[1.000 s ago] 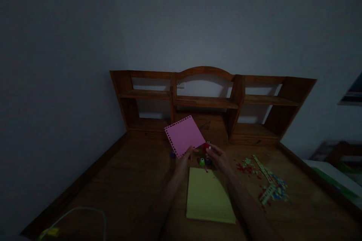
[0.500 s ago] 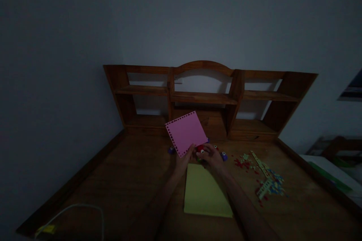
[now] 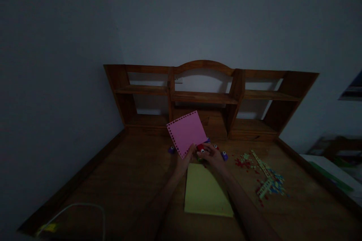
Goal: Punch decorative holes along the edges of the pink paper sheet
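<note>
A square pink sheet of paper (image 3: 186, 132) stands tilted above the desk, with small dark cut-outs along its left and upper edges. My left hand (image 3: 186, 158) is closed on its lower edge. Beside it, my right hand (image 3: 214, 156) grips a small red paper punch (image 3: 200, 147) with a white eye-like spot, close to the sheet's lower right edge. Whether the paper sits inside the punch I cannot tell. Below both hands lies a pale yellow stack of paper (image 3: 207, 197). Similar purple pieces rest nearby, one at the left (image 3: 171, 150) and another at the right (image 3: 224, 155).
Pale slotted strips (image 3: 260, 162) and scattered red, blue and pale bits (image 3: 275, 184) lie on the right of the wooden desk (image 3: 121, 180). A wooden shelf unit (image 3: 205, 98) runs along the back. At the front left are a white cable (image 3: 82, 205) and something yellow.
The pink sheet and both hands have barely shifted, a touch to the right. The grip on the paper and on the red punch looks the same.
</note>
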### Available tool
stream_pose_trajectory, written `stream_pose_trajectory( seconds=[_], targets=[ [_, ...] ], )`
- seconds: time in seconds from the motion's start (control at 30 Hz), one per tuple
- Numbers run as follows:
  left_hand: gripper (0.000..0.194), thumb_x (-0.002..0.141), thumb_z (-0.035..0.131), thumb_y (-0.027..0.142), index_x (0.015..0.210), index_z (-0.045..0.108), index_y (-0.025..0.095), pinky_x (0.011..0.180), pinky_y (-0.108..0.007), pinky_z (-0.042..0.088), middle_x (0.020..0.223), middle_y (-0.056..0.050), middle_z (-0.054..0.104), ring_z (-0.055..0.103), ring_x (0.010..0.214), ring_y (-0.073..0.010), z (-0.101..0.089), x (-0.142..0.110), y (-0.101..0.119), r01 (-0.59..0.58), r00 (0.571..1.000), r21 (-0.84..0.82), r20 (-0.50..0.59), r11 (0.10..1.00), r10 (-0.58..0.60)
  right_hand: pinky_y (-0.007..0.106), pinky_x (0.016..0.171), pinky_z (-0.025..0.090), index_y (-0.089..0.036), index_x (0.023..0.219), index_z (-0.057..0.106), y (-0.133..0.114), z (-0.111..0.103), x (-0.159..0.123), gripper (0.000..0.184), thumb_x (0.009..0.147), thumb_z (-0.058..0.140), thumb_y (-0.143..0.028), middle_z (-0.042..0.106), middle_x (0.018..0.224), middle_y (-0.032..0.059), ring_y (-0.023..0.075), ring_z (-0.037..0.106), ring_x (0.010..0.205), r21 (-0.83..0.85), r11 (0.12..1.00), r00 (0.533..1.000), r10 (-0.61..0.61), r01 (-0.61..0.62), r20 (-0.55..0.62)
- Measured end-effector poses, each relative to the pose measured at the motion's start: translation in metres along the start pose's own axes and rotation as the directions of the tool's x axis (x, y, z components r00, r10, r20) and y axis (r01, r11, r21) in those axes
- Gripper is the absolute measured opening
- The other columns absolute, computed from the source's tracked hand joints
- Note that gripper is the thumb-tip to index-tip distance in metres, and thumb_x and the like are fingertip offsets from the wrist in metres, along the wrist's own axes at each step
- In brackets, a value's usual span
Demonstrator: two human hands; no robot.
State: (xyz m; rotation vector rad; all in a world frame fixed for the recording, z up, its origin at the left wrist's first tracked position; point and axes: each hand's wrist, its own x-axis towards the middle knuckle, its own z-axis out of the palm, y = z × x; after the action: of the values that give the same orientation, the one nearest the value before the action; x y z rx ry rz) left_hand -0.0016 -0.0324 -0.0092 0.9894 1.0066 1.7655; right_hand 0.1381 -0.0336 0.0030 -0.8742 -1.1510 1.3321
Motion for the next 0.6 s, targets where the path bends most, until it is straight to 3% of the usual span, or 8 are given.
stream_pose_trajectory(
  seconds=[0.23, 0.43, 0.6],
  targets=[
    [0.037, 0.066, 0.081, 0.045, 0.085, 0.067, 0.017, 0.078, -0.036, 0.054, 0.081, -0.008, 0.071, 0.066, 0.088, -0.0241, 0.001, -0.002, 0.005, 0.086, 0.996, 0.015, -0.016, 0.996, -0.086, 0.026, 0.057, 0.049, -0.022, 0.089, 0.063, -0.005, 0.000, -0.001, 0.046, 0.053, 0.088, -0.036, 0.070, 0.086, 0.0020, 0.0164, 0.064, 0.067, -0.028, 1.000, 1.000, -0.008, 0.009, 0.017],
    [0.036, 0.065, 0.081, 0.042, 0.089, 0.068, 0.019, 0.081, -0.038, 0.053, 0.087, -0.009, 0.072, 0.066, 0.093, -0.0254, 0.004, -0.004, 0.014, 0.053, 0.998, 0.015, -0.023, 0.998, -0.052, 0.024, 0.049, 0.045, -0.023, 0.087, 0.063, -0.013, 0.004, -0.005, 0.043, 0.055, 0.087, -0.038, 0.068, 0.083, 0.0010, 0.0134, 0.059, 0.059, -0.028, 1.000, 1.000, 0.008, -0.008, 0.029],
    [0.036, 0.066, 0.081, 0.043, 0.089, 0.068, 0.019, 0.081, -0.038, 0.054, 0.088, -0.009, 0.072, 0.066, 0.094, -0.0259, 0.005, -0.006, 0.017, 0.024, 1.000, 0.026, -0.011, 0.999, -0.024, 0.024, 0.054, 0.047, -0.022, 0.087, 0.063, -0.013, 0.003, -0.004, 0.044, 0.055, 0.087, -0.039, 0.070, 0.086, 0.0018, 0.0152, 0.063, 0.065, -0.034, 0.999, 0.998, -0.004, 0.006, 0.055]
  ],
)
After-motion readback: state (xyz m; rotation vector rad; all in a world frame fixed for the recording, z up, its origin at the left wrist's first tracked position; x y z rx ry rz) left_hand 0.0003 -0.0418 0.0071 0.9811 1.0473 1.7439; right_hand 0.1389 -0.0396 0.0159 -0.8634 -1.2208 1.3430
